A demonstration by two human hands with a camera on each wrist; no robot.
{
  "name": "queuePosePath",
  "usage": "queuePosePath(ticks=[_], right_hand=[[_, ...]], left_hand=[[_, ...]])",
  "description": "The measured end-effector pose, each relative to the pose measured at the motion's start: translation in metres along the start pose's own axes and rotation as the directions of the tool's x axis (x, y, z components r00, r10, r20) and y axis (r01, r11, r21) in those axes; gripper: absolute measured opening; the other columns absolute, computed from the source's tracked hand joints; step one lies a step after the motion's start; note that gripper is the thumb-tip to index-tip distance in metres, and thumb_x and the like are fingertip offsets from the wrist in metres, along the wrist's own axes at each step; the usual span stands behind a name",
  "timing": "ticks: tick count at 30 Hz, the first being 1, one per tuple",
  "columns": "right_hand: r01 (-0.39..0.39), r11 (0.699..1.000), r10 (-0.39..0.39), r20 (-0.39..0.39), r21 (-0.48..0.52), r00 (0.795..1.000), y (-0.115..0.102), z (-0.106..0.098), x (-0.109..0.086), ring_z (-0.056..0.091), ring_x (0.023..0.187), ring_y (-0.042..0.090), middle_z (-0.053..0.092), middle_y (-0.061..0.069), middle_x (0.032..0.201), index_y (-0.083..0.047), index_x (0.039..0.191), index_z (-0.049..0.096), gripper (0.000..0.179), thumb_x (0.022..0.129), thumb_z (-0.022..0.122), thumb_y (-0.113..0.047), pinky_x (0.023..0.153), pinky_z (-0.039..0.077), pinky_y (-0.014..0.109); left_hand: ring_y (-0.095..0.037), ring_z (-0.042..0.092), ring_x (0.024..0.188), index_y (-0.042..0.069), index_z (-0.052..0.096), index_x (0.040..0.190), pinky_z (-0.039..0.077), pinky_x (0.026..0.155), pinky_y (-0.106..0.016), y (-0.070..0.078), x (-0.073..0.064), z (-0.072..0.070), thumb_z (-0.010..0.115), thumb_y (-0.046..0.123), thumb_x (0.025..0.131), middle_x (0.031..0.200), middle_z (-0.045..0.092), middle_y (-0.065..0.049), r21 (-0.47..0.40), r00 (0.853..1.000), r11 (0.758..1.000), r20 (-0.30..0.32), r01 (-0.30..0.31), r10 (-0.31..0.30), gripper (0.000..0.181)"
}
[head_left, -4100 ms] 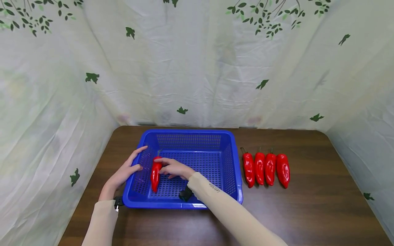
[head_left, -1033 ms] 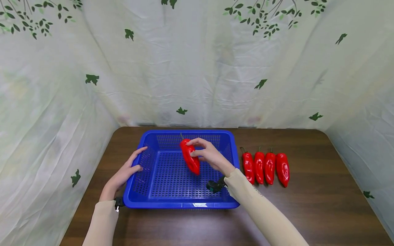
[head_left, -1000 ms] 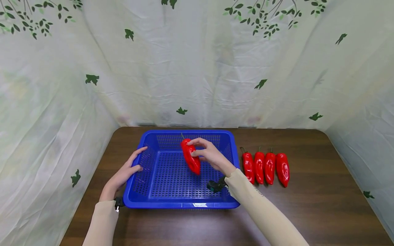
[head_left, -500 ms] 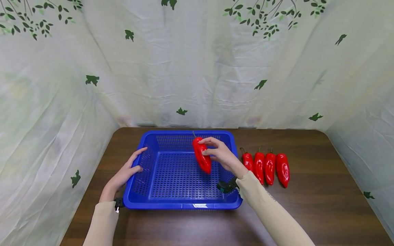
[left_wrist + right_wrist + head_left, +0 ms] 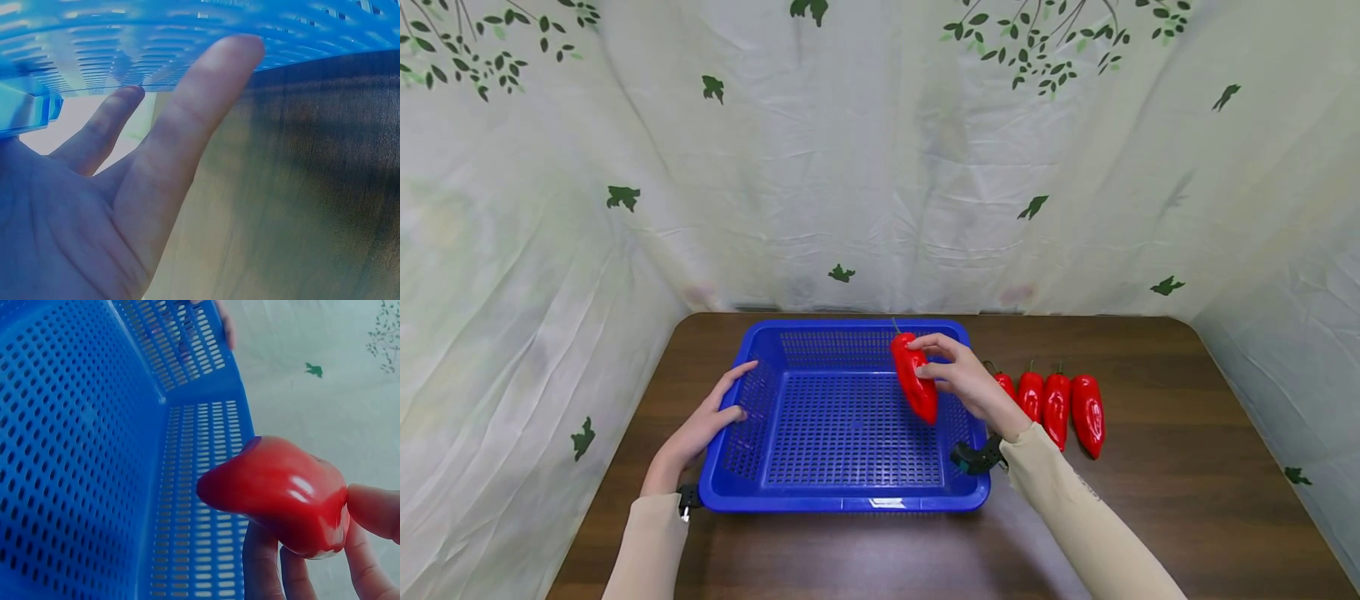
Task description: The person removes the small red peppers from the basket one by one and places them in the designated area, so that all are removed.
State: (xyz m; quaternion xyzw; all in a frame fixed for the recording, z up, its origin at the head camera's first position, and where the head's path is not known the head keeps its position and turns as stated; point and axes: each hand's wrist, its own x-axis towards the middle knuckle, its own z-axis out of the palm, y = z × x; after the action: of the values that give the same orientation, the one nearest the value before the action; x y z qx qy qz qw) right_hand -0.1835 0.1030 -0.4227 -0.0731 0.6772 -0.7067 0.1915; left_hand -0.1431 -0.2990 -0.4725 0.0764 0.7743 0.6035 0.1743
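My right hand (image 5: 964, 379) holds a glossy red pepper (image 5: 913, 385) by its side, over the right part of the blue basket (image 5: 857, 503). Its green stem points up and away. The right wrist view has the same pepper (image 5: 281, 490) with its tip toward the basket floor, thumb on one side, fingers on the other. At the basket's left side, my left hand (image 5: 694, 429) grips the rim, thumb and one finger hooked over it. Seen from the left wrist, other fingers (image 5: 172, 125) stretch along the outer perforated wall. Beneath the held pepper, the basket has a bare slotted floor.
Several red peppers (image 5: 1087, 415) lie in a row on the brown wooden table (image 5: 1180, 467), right of the basket; my right wrist and sleeve partly cover the nearest ones. A pale leaf-print cloth (image 5: 887, 167) hangs behind the table and at both sides.
My right hand has taken the pepper from the basket's left side, lifted it and carried it rightward, moving further right over the last second. The left hand keeps its place on the rim.
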Motion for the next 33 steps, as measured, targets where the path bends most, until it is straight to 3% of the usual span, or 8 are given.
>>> queuePosePath(ticks=[12, 20, 33], right_hand=[[0.0, 1.0, 0.0, -0.03, 0.022, 1.0, -0.007, -0.023, -0.012, 0.052, 0.108, 0.031, 0.046, 0.018, 0.131, 0.0, 0.126, 0.052, 0.037, 0.089, 0.058, -0.001, 0.081, 0.052, 0.036], [0.034, 0.999, -0.034, -0.032, -0.004, 0.999, -0.006, -0.042, -0.021, 0.053, 0.108, 0.03, 0.046, 0.02, 0.132, 0.001, 0.129, 0.048, 0.039, 0.091, 0.056, -0.003, 0.082, 0.052, 0.037], [0.021, 0.999, -0.023, -0.068, -0.03, 0.997, -0.004, -0.065, -0.036, 0.055, 0.106, 0.028, 0.046, 0.021, 0.134, -0.001, 0.13, 0.047, 0.038, 0.094, 0.054, -0.006, 0.083, 0.052, 0.04]], left_hand=[[-0.049, 0.031, 0.121, 0.023, 0.018, 0.152, 0.047, 0.081, -0.044, 0.002, 0.0, 0.002, 0.044, -0.001, 0.088, 0.154, 0.005, -0.021, 0.004, 1.0, 1.0, -0.008, 0.008, -0.008, 0.073], [-0.05, 0.031, 0.122, 0.023, 0.017, 0.152, 0.047, 0.081, -0.045, 0.002, 0.0, 0.002, 0.043, 0.0, 0.089, 0.154, 0.005, -0.021, 0.007, 1.0, 1.0, -0.006, 0.011, -0.011, 0.073], [-0.049, 0.032, 0.12, 0.024, 0.017, 0.152, 0.047, 0.08, -0.044, 0.001, 0.0, 0.001, 0.043, -0.001, 0.089, 0.153, 0.005, -0.021, -0.005, 1.0, 1.0, -0.001, 0.007, -0.007, 0.073]])
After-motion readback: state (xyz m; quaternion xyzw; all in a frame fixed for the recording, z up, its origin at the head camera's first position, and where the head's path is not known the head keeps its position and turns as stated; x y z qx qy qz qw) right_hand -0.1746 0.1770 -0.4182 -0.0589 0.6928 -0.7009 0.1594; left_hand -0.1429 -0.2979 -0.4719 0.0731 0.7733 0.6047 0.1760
